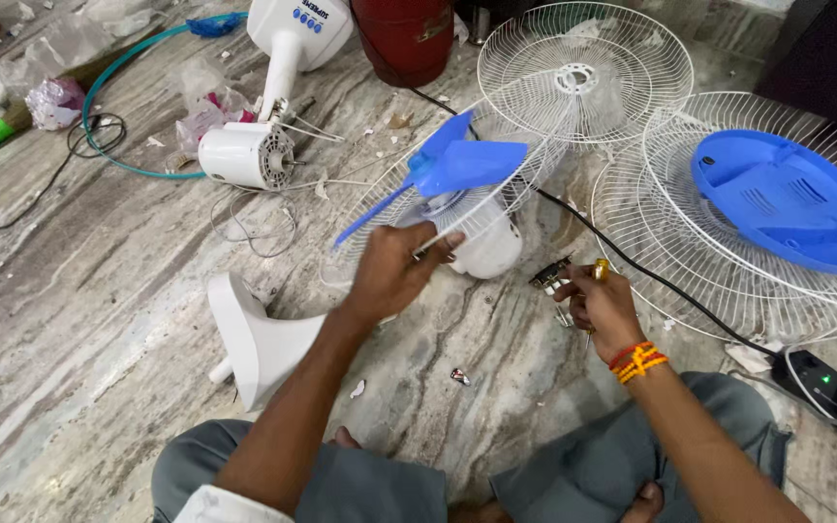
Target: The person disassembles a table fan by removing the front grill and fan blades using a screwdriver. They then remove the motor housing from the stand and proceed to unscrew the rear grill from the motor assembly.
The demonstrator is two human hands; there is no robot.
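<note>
Left hand (394,271) grips one of three grilles (438,208).

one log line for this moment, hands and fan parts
left hand: grips wire guard with blue blade | right hand: holds small part | floor: motor unit, blue cover

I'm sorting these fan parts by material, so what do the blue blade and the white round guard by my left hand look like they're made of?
Blue blade: likely moulded plastic, smooth with a slight sheen. White round guard: thin wire spokes, probably white-coated metal, though the coating hides it. Left hand grips its rim.
</note>
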